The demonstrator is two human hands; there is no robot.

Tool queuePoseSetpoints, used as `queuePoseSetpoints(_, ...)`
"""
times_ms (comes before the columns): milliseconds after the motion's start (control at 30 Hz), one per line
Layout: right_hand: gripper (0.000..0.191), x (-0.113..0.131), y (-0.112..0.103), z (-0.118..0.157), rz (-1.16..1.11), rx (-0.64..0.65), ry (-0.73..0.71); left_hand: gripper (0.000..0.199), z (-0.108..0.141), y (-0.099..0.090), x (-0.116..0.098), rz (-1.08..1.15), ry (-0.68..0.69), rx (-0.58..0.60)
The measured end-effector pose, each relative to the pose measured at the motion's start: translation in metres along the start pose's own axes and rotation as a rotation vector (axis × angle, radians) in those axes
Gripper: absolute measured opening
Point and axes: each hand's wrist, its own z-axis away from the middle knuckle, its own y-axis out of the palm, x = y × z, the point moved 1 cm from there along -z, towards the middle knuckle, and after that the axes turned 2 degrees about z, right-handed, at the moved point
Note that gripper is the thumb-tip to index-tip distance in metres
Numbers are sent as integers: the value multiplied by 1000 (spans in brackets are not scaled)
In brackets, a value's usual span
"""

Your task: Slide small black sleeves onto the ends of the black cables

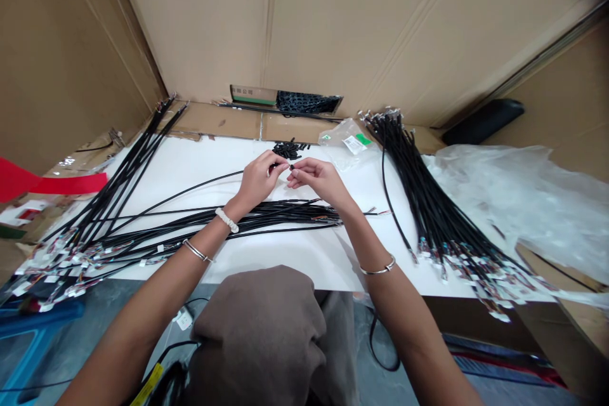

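Observation:
Above the white work surface, my left hand is closed in a pinch on a black cable, which trails from it to the left. Close against its fingertips, my right hand pinches a small black tube piece, mostly covered by the fingers. Whether the cable's tip is inside the piece cannot be made out. Just behind the hands lies a pile of short black tube pieces. Under my wrists a bundle of black cables stretches across the surface, with bare wire ends at its right.
Black cables with white connectors lie at the left, and a thick cable bundle at the right. A clear plastic bag sits behind my right hand. Plastic sheeting covers the far right. Cardboard walls enclose the back and sides.

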Motion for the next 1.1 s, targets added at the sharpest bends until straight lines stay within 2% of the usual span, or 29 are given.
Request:
queuePoseSetpoints(267,39,1,0,0,8,-18,-49,12,-1,-2,1,7,19,10)
queuePoseSetpoints(900,38,5,-2,0,-48,-6,-38,19,-2,-6,-2,15,71,21)
queuePoseSetpoints(1100,34,8,0,3,52,-43,-98,16,-1,-5,1,1,77,35)
